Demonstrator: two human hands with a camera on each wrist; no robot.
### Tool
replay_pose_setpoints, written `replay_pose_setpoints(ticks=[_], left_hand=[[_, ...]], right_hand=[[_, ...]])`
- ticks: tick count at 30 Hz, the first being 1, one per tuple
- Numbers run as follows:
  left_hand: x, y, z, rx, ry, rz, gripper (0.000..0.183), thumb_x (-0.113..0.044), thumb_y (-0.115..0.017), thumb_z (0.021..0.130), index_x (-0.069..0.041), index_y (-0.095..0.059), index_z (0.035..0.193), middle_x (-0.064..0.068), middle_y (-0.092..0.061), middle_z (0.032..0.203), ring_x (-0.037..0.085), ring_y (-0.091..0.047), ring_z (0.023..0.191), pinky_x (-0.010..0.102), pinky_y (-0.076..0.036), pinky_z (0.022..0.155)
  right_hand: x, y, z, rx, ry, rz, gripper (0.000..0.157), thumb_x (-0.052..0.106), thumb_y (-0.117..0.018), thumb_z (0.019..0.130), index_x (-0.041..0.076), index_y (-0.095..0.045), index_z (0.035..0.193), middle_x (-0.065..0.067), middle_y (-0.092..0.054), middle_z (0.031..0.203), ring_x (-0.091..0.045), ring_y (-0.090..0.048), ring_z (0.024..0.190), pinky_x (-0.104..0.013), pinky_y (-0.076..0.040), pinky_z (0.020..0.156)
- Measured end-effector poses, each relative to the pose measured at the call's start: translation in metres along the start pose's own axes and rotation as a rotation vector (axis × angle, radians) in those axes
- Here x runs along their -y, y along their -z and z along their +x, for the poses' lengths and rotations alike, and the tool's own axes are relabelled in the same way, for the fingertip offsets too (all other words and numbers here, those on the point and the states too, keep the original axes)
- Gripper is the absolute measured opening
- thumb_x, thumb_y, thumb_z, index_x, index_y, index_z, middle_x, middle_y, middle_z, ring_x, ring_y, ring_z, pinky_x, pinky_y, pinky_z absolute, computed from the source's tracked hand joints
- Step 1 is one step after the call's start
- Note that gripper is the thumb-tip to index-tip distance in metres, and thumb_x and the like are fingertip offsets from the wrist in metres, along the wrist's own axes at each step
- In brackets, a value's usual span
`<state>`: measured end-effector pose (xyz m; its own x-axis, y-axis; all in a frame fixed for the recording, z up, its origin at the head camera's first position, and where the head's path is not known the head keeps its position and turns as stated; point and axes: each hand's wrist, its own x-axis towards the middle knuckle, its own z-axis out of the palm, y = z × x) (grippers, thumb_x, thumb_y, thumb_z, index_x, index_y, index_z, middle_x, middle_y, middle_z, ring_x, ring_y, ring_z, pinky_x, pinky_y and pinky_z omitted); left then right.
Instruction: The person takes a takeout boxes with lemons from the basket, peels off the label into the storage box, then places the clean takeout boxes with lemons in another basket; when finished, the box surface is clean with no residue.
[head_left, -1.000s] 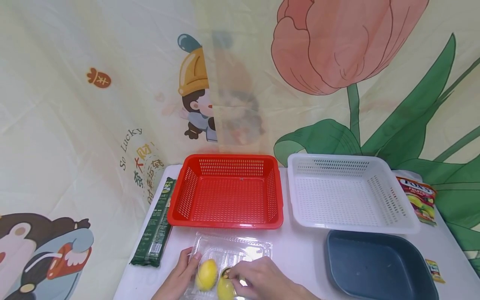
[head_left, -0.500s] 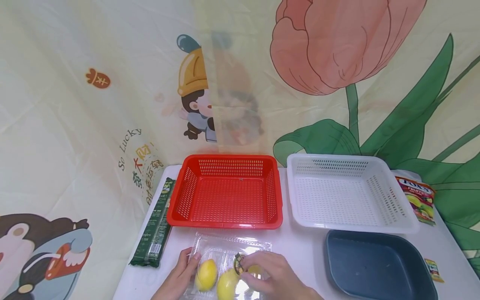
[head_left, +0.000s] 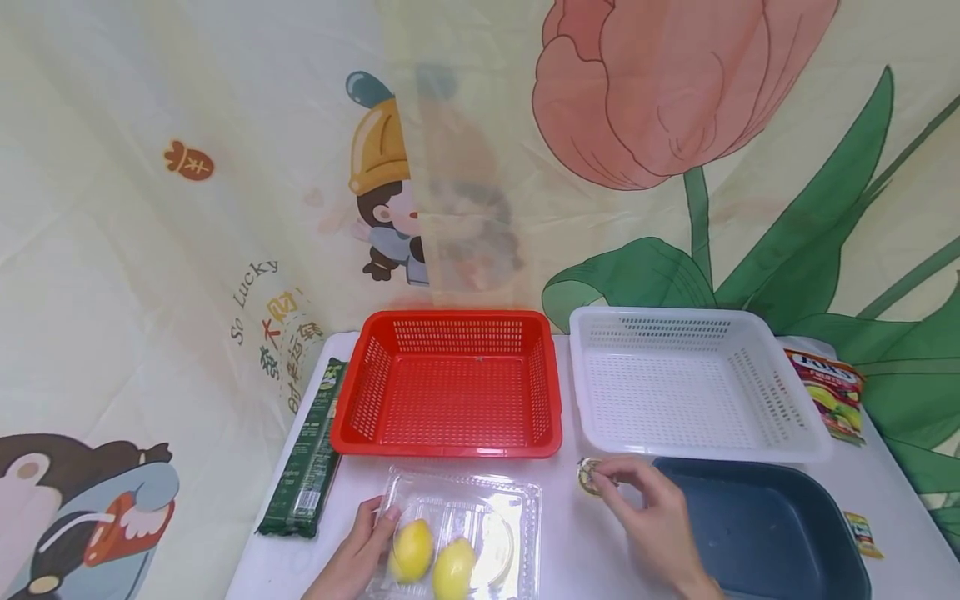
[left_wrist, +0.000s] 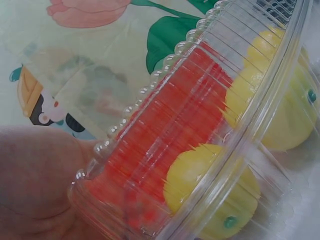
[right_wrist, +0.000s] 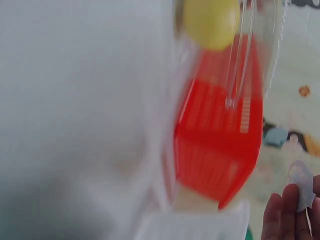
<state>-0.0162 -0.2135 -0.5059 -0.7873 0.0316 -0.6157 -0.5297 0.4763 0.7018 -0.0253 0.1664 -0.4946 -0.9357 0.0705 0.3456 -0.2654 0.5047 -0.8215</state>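
In the head view my left hand [head_left: 354, 554] grips the left edge of a clear plastic clamshell box [head_left: 525, 533], thumb on top. Inside it show yellow lemons, one on the left [head_left: 412, 552] and one beside it [head_left: 454, 569]. My right hand [head_left: 652, 512] is off to the right of the box, pinching a small round sticker [head_left: 590, 477] with a dark patterned face between thumb and fingers. The right wrist view shows the pale, thin side of that sticker [right_wrist: 301, 185]. In the left wrist view the palm [left_wrist: 40, 175] lies against the box's edge.
Behind the box stands a red basket [head_left: 446, 450], with a white basket [head_left: 705, 450] to its right. A dark blue basin [head_left: 757, 533] sits front right, partly behind my right forearm. A long green packet [head_left: 303, 467], a Fox's candy bag [head_left: 828, 396] and a small wrapper [head_left: 864, 535] lie around.
My right hand has lifted away from the box and moved right with the sticker pinched in it, uncovering the right part of the box. The left hand has kept its hold.
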Motion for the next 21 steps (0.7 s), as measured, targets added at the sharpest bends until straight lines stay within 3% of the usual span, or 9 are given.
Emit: replay_pose_setpoints(ticks=[6,12,14,17,21], left_hand=[[0.000,0.000,0.001,0.012,0.015,-0.009,0.098,-0.082,-0.037,0.091,-0.007,-0.022,0.153,0.026,-0.044,0.148,0.044,-0.060,0.115,0.073,-0.045,0.093],[-0.001,0.000,0.000,0.023,0.028,-0.010,0.098,-0.082,-0.037,0.091,-0.008,-0.022,0.154,0.025,-0.046,0.147,0.045,-0.059,0.117,0.072,-0.046,0.093],[-0.001,0.000,0.000,0.014,0.012,-0.005,0.095,-0.080,-0.037,0.093,-0.007,-0.023,0.153,0.026,-0.047,0.146,0.044,-0.060,0.116,0.072,-0.046,0.093],[-0.002,0.000,0.000,-0.009,-0.021,0.009,0.087,-0.073,-0.037,0.098,-0.005,-0.026,0.151,0.028,-0.049,0.144,0.043,-0.061,0.116,0.071,-0.045,0.094],[-0.001,0.000,0.000,-0.026,-0.049,0.025,0.081,-0.068,-0.036,0.101,-0.003,-0.028,0.149,0.030,-0.050,0.143,0.042,-0.063,0.114,0.071,-0.044,0.095]], right_hand=[[-0.023,0.046,-0.001,-0.095,-0.077,-0.036,0.023,0.001,-0.078,0.087,0.015,-0.072,0.104,0.003,-0.072,0.104,-0.002,-0.068,0.098,-0.011,-0.054,0.085],[-0.047,0.086,-0.016,-0.158,-0.207,-0.213,0.023,0.006,-0.080,0.087,0.015,-0.073,0.107,0.010,-0.071,0.100,0.008,-0.063,0.090,-0.002,-0.049,0.080],[-0.057,0.098,-0.021,-0.132,-0.249,-0.282,0.020,0.011,-0.080,0.088,0.015,-0.073,0.106,0.007,-0.072,0.099,0.010,-0.061,0.085,-0.001,-0.048,0.077],[-0.072,0.115,-0.026,-0.027,-0.359,-0.382,0.018,0.024,-0.078,0.091,0.016,-0.073,0.107,-0.001,-0.074,0.102,0.014,-0.057,0.079,-0.004,-0.049,0.069],[-0.090,0.129,-0.026,0.151,-0.503,-0.438,0.025,0.030,-0.076,0.092,0.012,-0.072,0.109,-0.008,-0.073,0.105,0.002,-0.061,0.082,-0.019,-0.058,0.069]])
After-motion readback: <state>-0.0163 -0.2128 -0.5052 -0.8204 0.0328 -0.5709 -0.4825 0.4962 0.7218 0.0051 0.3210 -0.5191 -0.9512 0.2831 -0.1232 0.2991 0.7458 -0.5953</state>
